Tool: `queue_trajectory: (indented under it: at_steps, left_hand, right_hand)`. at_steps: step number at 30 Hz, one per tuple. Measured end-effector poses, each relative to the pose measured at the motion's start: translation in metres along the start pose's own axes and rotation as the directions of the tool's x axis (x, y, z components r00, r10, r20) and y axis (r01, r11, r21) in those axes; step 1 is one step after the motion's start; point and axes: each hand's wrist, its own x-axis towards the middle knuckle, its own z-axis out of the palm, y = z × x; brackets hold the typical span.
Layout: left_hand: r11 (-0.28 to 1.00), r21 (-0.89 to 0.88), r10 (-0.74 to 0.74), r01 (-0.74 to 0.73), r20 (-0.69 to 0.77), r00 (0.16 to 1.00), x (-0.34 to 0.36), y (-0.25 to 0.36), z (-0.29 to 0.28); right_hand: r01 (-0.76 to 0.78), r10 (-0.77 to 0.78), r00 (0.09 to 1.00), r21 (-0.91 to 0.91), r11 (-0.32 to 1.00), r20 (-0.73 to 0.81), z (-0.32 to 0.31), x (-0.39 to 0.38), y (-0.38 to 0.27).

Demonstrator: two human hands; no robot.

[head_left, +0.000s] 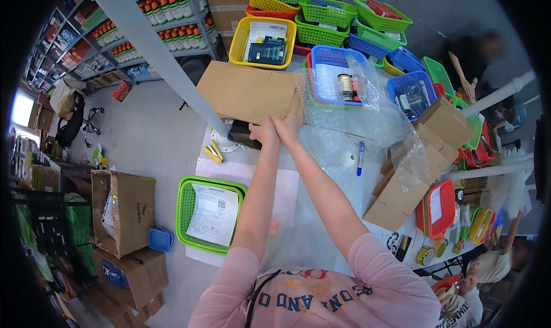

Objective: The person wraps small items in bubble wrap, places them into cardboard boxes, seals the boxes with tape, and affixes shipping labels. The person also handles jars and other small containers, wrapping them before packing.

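Observation:
My left hand (264, 130) and my right hand (287, 125) meet at the lower edge of a flat brown cardboard piece (244, 87), fingers curled on it. A dark object (241, 133) shows under the cardboard, beside the white post's base (224, 143); whether my left fingers touch it I cannot tell. A yellow hand tool (213, 152) lies left of the post base. A green basket with printed papers (185, 216) sits near my left forearm. Bubble wrap (373, 115) drapes to the right, near a blue marker (360, 158).
Stacked coloured baskets (326, 9) line the back, with cardboard flats (410, 179) at right. A white post (160, 52) rises through the work area. Shelves of bottles (166, 9) stand back left, boxes (123, 213) on the floor. Co-workers (470, 58) are at the right.

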Motion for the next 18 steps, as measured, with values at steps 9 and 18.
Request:
queue_trajectory:
  at_steps: [9,18]
  left_hand:
    - [0.981,-0.192,-0.009,0.024,0.075,0.997,0.062,-0.008,-0.01]
    - [0.954,-0.289,0.092,0.075,0.523,0.848,-0.115,0.039,-0.066]
  right_hand:
    - [0.023,-0.273,0.875,-0.53,0.847,-0.399,-0.069,-0.022,0.005]
    - [0.407,-0.556,0.712,-0.394,0.824,-0.428,-0.201,-0.034,0.056]
